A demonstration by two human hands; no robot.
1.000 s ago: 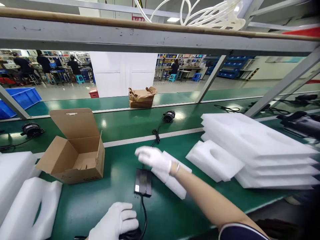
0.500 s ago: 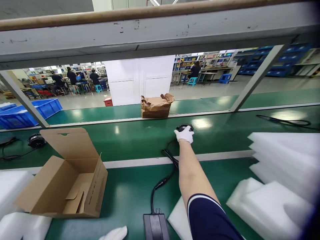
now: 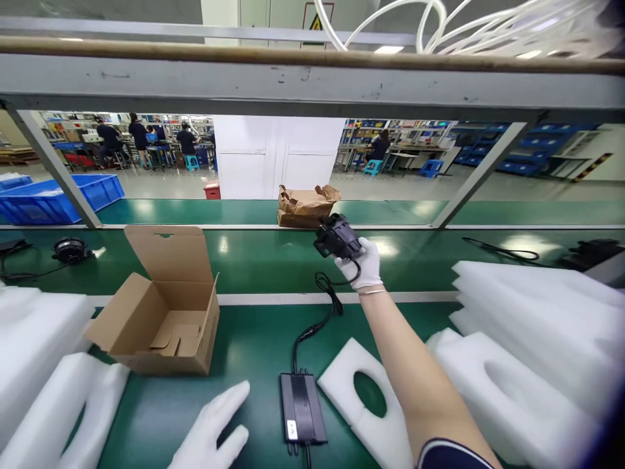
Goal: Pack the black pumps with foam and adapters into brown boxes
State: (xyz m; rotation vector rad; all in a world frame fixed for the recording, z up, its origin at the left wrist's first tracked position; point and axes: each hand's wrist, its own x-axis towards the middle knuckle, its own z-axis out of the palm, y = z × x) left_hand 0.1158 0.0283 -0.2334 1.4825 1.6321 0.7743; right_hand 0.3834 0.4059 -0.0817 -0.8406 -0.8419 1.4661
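Observation:
In a white glove, my right hand grips a black device with a round, ribbed housing, lifted above the green bench. A black cable hangs from it and runs through an inline connector to a black finned power adapter lying on the near surface. My left hand, also gloved, hovers low at the front with thumb and fingers apart, holding nothing. It is nearest the adapter. Right of the adapter lies a white foam sheet with an oval hole. An open cardboard box stands to the left.
White foam pieces are stacked at the left and right. Another round black device sits behind the box. A crumpled brown paper bag and a blue crate stand farther back. A frame post rises at right.
My right hand has raised the black device from the bench and turned it. My left hand has come farther into view with its fingers spread. The camera view has shifted.

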